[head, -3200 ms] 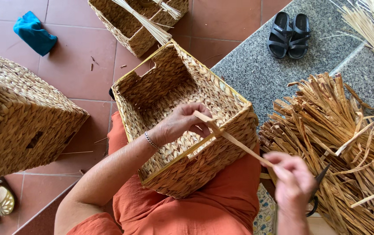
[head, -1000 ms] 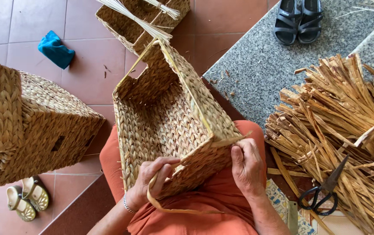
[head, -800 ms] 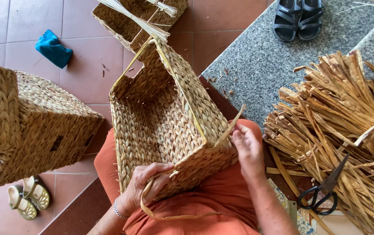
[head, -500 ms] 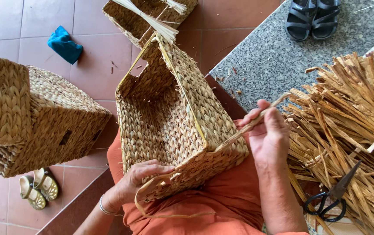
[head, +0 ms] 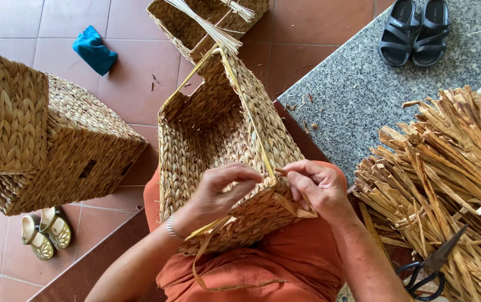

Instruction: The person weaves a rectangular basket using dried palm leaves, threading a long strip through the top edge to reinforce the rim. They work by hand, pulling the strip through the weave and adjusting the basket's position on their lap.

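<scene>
Seen from the head camera: a rectangular woven basket resting tilted on the lap, over orange clothing, open mouth turned toward the left. Left hand curled over the near rim of the basket, fingers bent inward against the weave, wrist wearing a thin bracelet. Right hand pinching a flat straw strand at the same rim corner, thumb and forefinger closed on its end, just beside the left fingertips. A loose loop of strand hanging below the basket across the lap. To the right, a heap of dried straw strips with black-handled scissors lying at its lower edge. On the left, stacked finished baskets on the red tile floor, small sandals beside them, a blue cloth farther up. Black sandals on the grey stone slab.
</scene>
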